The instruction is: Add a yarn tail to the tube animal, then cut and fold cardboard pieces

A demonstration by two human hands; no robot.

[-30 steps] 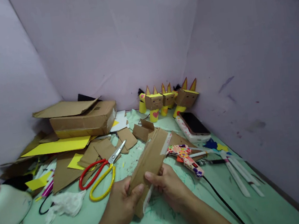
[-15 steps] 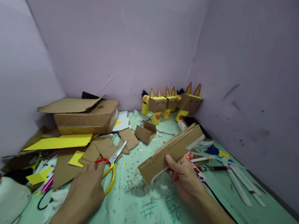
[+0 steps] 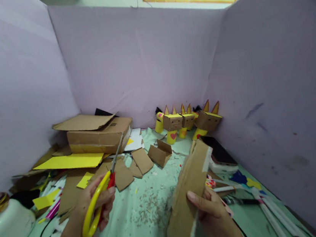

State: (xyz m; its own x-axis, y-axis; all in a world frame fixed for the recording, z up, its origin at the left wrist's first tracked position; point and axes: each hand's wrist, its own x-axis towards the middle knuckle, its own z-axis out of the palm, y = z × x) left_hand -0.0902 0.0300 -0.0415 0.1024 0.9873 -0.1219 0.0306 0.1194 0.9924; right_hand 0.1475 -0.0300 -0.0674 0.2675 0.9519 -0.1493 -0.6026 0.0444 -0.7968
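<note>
The left hand [image 3: 95, 203] has its grip closed around the scissors [image 3: 102, 194], lifted off the table [image 3: 147, 216], while the right hand [image 3: 212, 213] pinches the cardboard strip [image 3: 190, 191] upright, so blades swinging across could nick the thumb.

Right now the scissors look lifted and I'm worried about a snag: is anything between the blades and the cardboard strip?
Nothing visible stands between them. The left hand holds the scissors up, blades pointing away toward the cardboard box. The right hand holds the cardboard strip upright; only open air above the green table separates them.
</note>
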